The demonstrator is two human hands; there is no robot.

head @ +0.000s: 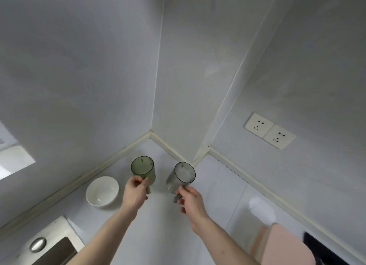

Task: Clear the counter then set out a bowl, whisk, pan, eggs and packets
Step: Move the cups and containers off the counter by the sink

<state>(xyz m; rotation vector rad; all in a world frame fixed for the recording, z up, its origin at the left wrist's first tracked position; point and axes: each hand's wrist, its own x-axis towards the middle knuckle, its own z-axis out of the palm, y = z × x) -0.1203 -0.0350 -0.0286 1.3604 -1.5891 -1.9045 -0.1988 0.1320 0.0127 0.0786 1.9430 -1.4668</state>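
Note:
My left hand (135, 191) grips the handle of a green see-through cup (143, 168), tilted with its mouth toward me, near the counter's back corner. My right hand (190, 200) grips the handle of a grey see-through cup (183, 176), also tilted toward me. Both cups look empty and sit a short way apart. A white bowl (102, 191) stands empty on the white counter (156, 225), just left of my left hand.
A steel sink (53, 247) with a round knob lies at the lower left. Two wall sockets (270, 130) sit on the right wall. A pink object (285, 245) and a dark edge (324, 251) lie at the lower right. Walls close the corner.

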